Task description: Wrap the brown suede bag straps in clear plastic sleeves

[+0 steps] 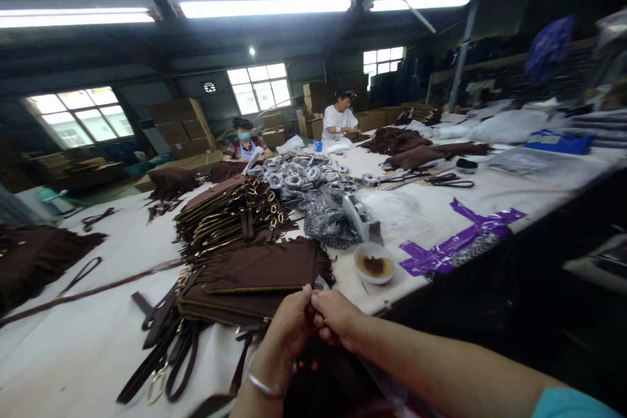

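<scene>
My left hand point(287, 333) and my right hand point(336, 317) meet at the near table edge, fingers pinched together on a dark brown fringed piece point(313, 372) that hangs below them. A silver bangle sits on my left wrist. Just beyond my fingers lies a stack of flat brown fringed bags point(255, 277) with gold zips. Behind that rises a taller pile of similar bags point(228, 212). Brown straps point(166, 353) with metal rings lie to the left of my hands.
A small white bowl point(373, 264), a tape dispenser point(360, 215), purple plastic wrap point(458, 241) and a heap of bagged metal rings point(298, 173) lie on the white table point(73, 353). Two people sit at the far end. Cardboard boxes stand behind them.
</scene>
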### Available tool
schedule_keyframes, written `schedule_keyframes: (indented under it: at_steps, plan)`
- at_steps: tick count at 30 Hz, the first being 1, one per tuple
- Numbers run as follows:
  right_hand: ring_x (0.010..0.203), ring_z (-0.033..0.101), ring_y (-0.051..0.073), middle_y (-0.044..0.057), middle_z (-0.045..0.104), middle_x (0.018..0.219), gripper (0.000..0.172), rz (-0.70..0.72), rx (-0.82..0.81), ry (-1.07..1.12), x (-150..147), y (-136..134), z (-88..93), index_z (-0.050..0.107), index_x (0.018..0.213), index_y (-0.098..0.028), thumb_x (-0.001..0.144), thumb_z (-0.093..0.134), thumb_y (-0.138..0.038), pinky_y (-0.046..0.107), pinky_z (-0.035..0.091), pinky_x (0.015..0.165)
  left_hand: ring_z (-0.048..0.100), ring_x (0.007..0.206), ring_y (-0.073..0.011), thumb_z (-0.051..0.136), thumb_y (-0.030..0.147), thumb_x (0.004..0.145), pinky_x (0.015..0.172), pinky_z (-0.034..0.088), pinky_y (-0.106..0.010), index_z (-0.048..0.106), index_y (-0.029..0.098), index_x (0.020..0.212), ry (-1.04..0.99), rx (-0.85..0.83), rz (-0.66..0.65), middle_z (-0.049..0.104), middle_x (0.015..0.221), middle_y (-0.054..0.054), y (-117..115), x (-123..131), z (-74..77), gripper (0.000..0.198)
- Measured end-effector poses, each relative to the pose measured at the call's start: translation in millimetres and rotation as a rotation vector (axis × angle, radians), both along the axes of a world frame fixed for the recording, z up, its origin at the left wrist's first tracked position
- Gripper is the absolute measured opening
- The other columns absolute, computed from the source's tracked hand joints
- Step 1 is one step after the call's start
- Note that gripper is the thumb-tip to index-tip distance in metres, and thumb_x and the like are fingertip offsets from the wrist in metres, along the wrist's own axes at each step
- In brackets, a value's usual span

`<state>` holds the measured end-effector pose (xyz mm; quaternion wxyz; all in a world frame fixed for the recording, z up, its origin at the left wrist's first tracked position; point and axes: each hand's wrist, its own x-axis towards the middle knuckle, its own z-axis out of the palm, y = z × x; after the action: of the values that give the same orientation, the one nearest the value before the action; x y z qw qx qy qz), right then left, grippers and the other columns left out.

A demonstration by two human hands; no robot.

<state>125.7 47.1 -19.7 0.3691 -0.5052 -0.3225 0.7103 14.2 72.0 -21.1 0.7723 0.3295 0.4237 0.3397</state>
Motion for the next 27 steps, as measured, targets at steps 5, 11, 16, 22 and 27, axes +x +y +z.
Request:
schedule_keyframes:
  at_steps: [5,11,16,22,27]
  plan:
    - [0.032,0.043,0.006,-0.003,0.058,0.053,0.017,0.139,0.241,-0.319,41.7,-34.4,-14.9,0.054,0.067,-0.017,0.08,0.048,-0.025,0.016,0.027,0.034,0.06,0.052,-0.0126,0.07,0.032,0.078,0.051,0.048,-0.024,0.06,0.014,0.084,-0.121,-0.116,0.232,0.062,0.063,-0.001,-13.5,5.7,-27.0,0.022]
    - [0.063,0.057,0.014,0.002,0.064,0.066,0.025,-0.286,0.689,-0.91,158.7,-11.5,15.4,0.063,0.07,-0.018,0.087,0.05,-0.03,0.023,0.041,0.061,0.029,0.036,-0.0011,0.075,0.05,0.07,0.036,0.025,-0.013,0.055,0.015,0.074,-0.164,-0.132,0.305,0.032,0.049,0.011,-18.3,3.2,-32.8,0.041]
    - [0.076,0.059,0.018,0.009,0.069,0.078,0.026,-0.192,0.502,-1.503,230.7,27.1,18.9,0.067,0.074,-0.016,0.089,0.049,-0.027,0.026,0.039,0.071,0.023,0.037,-0.001,0.075,0.055,0.067,0.035,0.02,-0.014,0.053,0.016,0.072,-0.129,-0.115,0.329,0.028,0.052,0.011,-22.1,6.9,-28.1,0.046]
    - [0.094,0.059,0.019,0.009,0.069,0.098,0.026,-0.028,0.662,-1.414,228.0,28.5,16.0,0.072,0.092,-0.019,0.091,0.048,-0.027,0.026,0.039,0.087,0.025,0.04,-0.0008,0.079,0.052,0.062,0.037,0.021,-0.013,0.057,0.014,0.078,-0.068,-0.081,0.348,0.029,0.053,0.011,-27.7,7.0,-28.6,0.047]
    - [0.131,0.033,0.036,0.009,0.044,0.144,0.034,0.276,0.856,-1.344,194.9,16.6,7.2,0.074,0.096,-0.022,0.075,0.069,-0.048,0.05,0.018,0.109,0.028,0.04,-0.0015,0.079,0.051,0.062,0.037,0.024,-0.013,0.059,0.014,0.079,-0.03,-0.06,0.347,0.031,0.053,0.01,-29.1,11.0,-24.8,0.046]
